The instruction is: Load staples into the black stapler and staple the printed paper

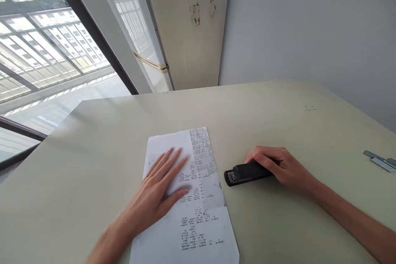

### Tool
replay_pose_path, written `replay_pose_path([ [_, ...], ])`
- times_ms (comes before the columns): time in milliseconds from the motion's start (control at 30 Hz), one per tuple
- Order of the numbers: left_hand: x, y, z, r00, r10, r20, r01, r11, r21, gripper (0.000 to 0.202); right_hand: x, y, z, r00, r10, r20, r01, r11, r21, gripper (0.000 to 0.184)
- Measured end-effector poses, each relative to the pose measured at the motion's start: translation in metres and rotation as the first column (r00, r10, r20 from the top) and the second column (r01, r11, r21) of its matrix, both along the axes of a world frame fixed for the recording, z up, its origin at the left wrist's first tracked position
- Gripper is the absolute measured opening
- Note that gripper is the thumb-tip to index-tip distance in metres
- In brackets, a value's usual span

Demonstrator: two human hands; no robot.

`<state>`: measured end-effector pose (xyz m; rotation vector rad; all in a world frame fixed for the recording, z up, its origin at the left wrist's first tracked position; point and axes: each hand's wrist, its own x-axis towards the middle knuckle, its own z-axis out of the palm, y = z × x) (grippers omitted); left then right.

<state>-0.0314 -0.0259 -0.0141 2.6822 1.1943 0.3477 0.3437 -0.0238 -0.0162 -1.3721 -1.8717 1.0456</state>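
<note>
A sheaf of printed paper (213, 210) lies on the table, its long side running away from me, with dense print along the upper right. My left hand (161, 185) rests flat on it, fingers stretched out. To the right of the paper, a black stapler (247, 173) lies on the tabletop with its front end pointing at the paper's right edge, a small gap between them. My right hand (275, 165) is closed round the stapler's rear part, which the fingers hide.
The pale table (93, 165) reaches to a grey wall (309, 29) and a stained cream panel (192, 41). At the far right lie flat grey-green and whitish strips (382, 161). A window with a railing (58, 41) is at the upper left.
</note>
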Motion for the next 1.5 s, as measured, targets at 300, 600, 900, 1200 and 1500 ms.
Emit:
replay_pose_path([
  [300,-0.028,-0.005,-0.004,0.992,0.125,-0.011,-0.124,0.99,0.061,0.062,0.004,0.0,0.0,0.985,0.166,-0.056,-0.163,0.985,0.05,0.024],
  [600,-0.081,-0.04,-0.008,0.959,0.259,-0.112,-0.245,0.961,0.129,0.063,0.003,0.001,-0.009,0.981,0.14,-0.137,-0.138,0.99,0.021,0.025],
  [900,-0.061,-0.034,-0.011,0.963,0.207,-0.172,-0.177,0.968,0.175,0.077,0.0,0.002,-0.006,0.983,-0.076,-0.165,0.059,0.993,-0.104,0.033],
  [1200,0.032,-0.02,-0.003,0.983,0.093,-0.159,-0.077,0.991,0.106,0.076,-0.001,-0.001,-0.009,0.912,-0.352,-0.21,0.388,0.907,0.165,0.028],
  [1500,0.168,0.023,-0.017,1.0,0.02,-0.012,-0.02,0.998,-0.054,0.083,0.013,0.004,-0.002,0.898,-0.417,-0.139,0.408,0.676,0.614,0.02],
])
